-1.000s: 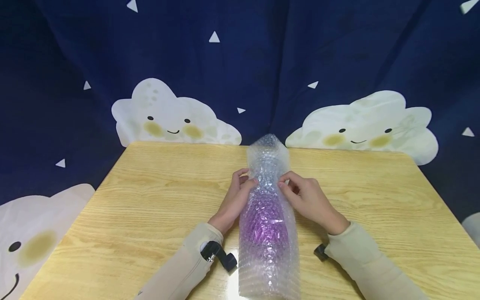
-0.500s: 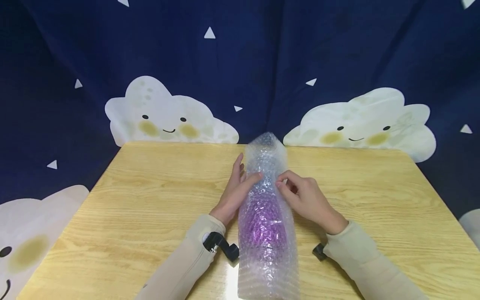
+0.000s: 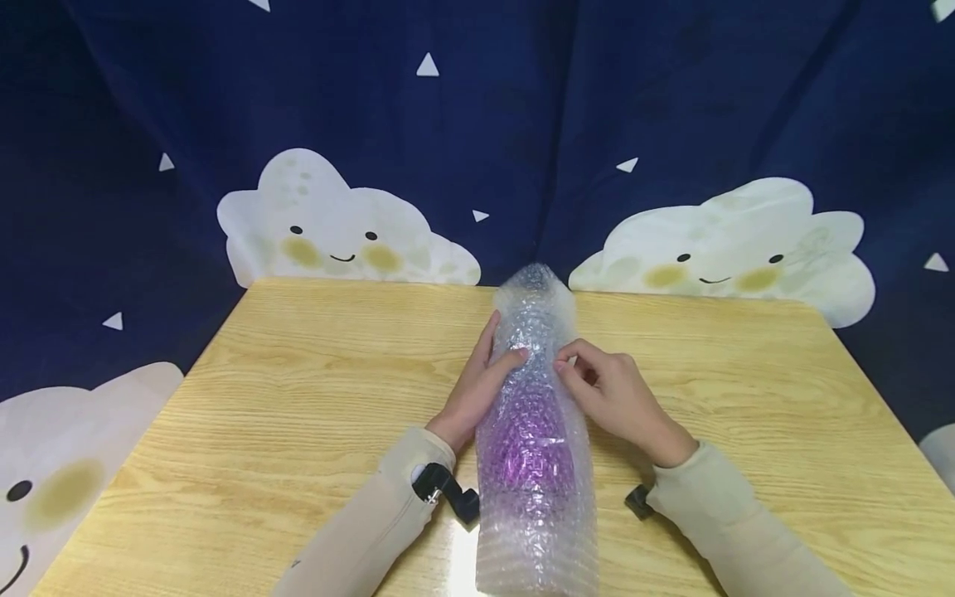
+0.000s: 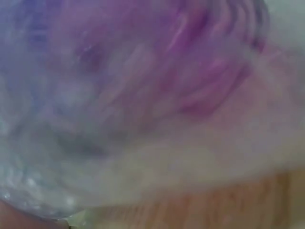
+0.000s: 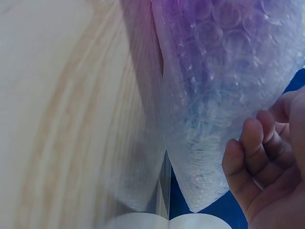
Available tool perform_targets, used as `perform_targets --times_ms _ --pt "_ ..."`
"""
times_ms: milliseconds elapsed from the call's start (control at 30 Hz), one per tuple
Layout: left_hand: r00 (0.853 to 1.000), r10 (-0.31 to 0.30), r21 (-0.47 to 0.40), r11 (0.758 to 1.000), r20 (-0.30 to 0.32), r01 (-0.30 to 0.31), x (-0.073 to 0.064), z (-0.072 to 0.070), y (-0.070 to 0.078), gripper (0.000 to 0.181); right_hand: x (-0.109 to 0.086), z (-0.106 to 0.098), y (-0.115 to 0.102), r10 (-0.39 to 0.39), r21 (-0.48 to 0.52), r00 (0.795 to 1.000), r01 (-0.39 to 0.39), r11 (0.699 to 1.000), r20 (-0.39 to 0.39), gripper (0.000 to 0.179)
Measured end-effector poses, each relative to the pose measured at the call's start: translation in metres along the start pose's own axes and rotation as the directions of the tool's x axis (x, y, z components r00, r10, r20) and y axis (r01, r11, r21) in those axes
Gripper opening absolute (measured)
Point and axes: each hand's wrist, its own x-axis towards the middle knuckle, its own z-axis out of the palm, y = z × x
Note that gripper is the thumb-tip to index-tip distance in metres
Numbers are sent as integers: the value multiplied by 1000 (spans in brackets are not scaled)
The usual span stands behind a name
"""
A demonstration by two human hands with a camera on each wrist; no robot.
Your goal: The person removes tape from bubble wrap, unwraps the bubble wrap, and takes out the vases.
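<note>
A long bubble-wrapped bundle (image 3: 531, 464) lies lengthwise on the wooden table, its narrow end toward the back edge. Purple shows through its wider middle and pale blue through the neck; the wrapping hides what kind of thing is inside. My left hand (image 3: 481, 381) lies along the left side of the neck, fingers extended and thumb resting on top of the wrap. On the other side, my right hand (image 3: 608, 390) pinches the edge of the bubble wrap between thumb and index finger. In the right wrist view, its other fingers (image 5: 252, 138) curl beside the wrap. The left wrist view is blurred, mostly purple bundle (image 4: 200, 81).
The table (image 3: 313, 398) reaches back to a dark blue curtain (image 3: 507, 99) with smiling clouds and white triangles. Each wrist carries a black camera mount (image 3: 448, 493); the left one sits close beside the bundle.
My left fingers have straightened forward along the bundle, and the left thumb has moved further over the top of the wrap. The right hand keeps its pinch in the same place.
</note>
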Motion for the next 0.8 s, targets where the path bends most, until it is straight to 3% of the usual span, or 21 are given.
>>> perform_targets --times_ms 367,800 --pt "1000 10 18 1000 -4 -10 1 0 -3 87 1 -2 -3 26 -14 1000 -26 1000 4 7" --pt "1000 12 31 999 -1 -12 1 1 -4 84 14 -8 -4 12 -59 997 -16 998 -70 5"
